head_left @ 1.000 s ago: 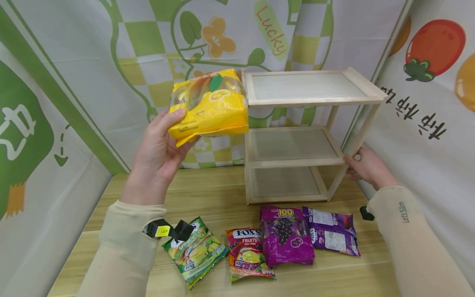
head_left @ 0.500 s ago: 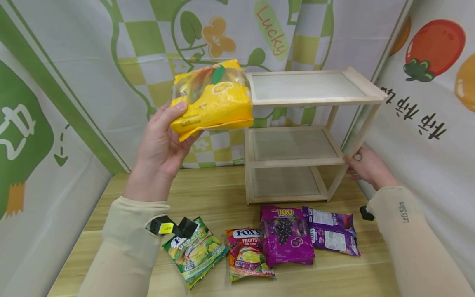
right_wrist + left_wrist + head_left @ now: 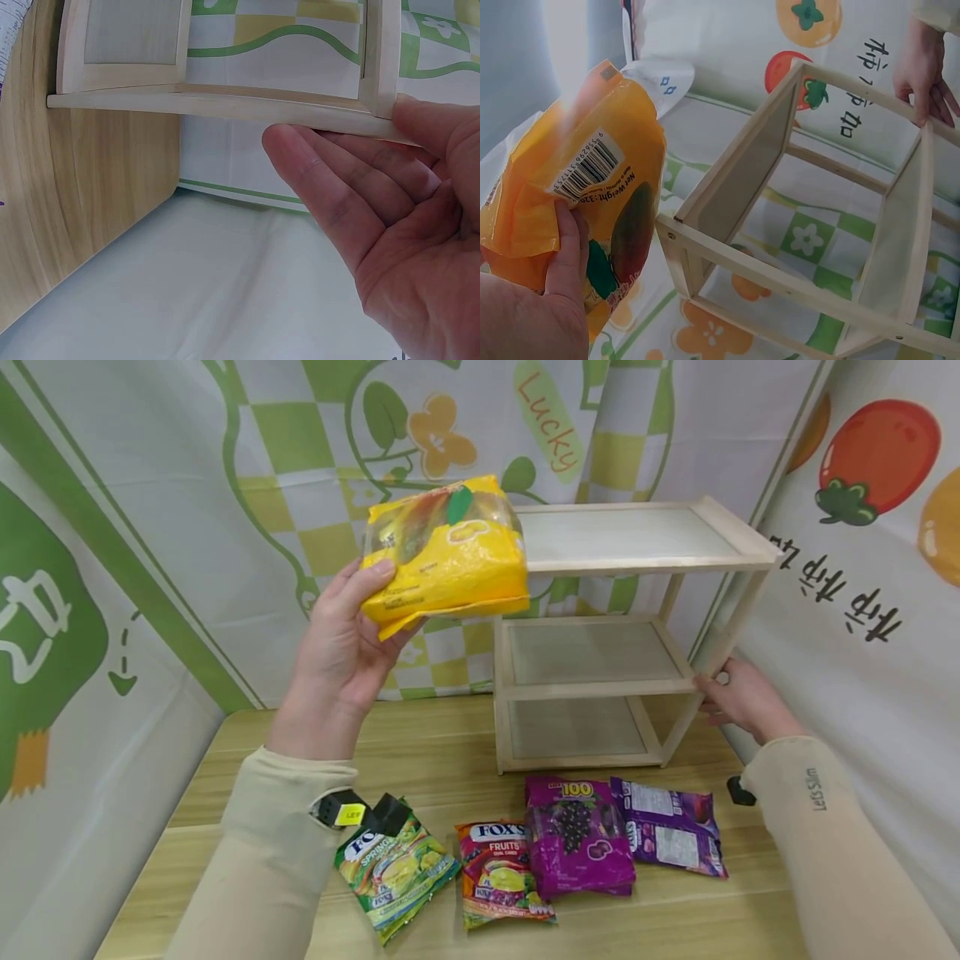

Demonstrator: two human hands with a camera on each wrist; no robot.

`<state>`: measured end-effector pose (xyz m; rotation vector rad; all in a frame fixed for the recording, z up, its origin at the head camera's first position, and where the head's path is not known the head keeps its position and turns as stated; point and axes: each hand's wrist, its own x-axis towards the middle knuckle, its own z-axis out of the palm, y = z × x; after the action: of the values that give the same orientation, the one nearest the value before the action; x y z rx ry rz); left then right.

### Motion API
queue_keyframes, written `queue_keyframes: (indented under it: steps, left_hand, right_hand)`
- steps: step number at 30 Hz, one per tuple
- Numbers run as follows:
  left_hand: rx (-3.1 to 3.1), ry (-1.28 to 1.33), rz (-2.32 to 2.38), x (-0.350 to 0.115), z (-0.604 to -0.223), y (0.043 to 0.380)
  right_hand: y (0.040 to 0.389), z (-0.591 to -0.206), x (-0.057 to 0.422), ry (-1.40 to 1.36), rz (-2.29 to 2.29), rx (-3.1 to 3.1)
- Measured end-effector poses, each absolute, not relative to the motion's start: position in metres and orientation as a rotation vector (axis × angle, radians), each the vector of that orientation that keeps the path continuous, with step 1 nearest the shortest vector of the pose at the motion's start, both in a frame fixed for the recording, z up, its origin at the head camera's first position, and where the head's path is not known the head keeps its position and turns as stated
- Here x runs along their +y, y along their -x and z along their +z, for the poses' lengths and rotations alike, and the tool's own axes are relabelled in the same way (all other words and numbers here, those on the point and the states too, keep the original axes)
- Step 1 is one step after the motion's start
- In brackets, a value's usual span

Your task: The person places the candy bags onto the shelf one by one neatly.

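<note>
A yellow candy bag (image 3: 453,556) with mango pictures is up in the air, gripped at its left end by my left hand (image 3: 341,647), thumb over the front. The left wrist view shows the barcode side of the bag, with fingers spread against it. In the head view the bag overlaps the top left corner of a three-tier wooden shelf rack (image 3: 592,689). My right hand (image 3: 750,697) holds the rack's front right post at the middle tier. Seen from the right wrist, the thumb (image 3: 427,124) lies on one side of the post and the fingers along another.
On the wooden table (image 3: 420,743) before the rack lie a green Fox's candy bag (image 3: 397,872), a red-orange Fox's bag (image 3: 502,877), a purple grape candy bag (image 3: 577,843) and a darker purple bag (image 3: 671,827). Printed cloth walls stand close behind and at both sides.
My left hand has lifted the yellow candy bag a little and carried it rightward, over the rack's top left corner in view. The right hand stays at the post.
</note>
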<state>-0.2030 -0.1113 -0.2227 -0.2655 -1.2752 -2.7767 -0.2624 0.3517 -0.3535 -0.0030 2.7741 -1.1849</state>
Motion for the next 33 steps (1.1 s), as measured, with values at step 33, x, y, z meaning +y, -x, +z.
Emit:
queue_keyframes:
  steps: [33]
  left_hand:
    - [-1.333, 0.255, -2.794, -0.084, -0.206, 0.211]
  right_hand:
    - [0.263, -0.354, 0.352, 0.006, -1.193, 2.782]
